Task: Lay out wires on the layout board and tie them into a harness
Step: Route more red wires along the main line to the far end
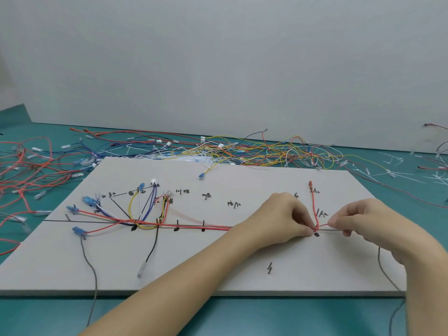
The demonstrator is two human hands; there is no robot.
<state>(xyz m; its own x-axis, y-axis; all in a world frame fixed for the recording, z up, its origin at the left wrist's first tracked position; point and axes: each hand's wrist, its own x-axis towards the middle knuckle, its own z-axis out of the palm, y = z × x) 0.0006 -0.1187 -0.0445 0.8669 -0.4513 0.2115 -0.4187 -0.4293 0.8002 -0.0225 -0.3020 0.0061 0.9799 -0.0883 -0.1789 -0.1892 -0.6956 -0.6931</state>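
- Head view shows a grey layout board (218,267) lying flat on a green table (218,316), with both hands over its right part.
- Left hand (288,214) has its fingers curled and pinches the red wires (194,226) at a pin beside a black dot (316,235) on the drawn line.
- Right hand (351,219) is also curled; its fingertips pinch the short red end that leaves this same point to the right.
- One red wire (313,207) turns there and goes away from the person to a red terminal (310,185).
- Long axis of the bundle is left to right along the black line, so the hands meet at its right end, touching the branch point. The left hand looks a little nearer to it.
- My judgement: the next move is to bend or tie the wires at this branch point.
- No container is visible; a loose wire pile (242,151) lies on the table behind the board.
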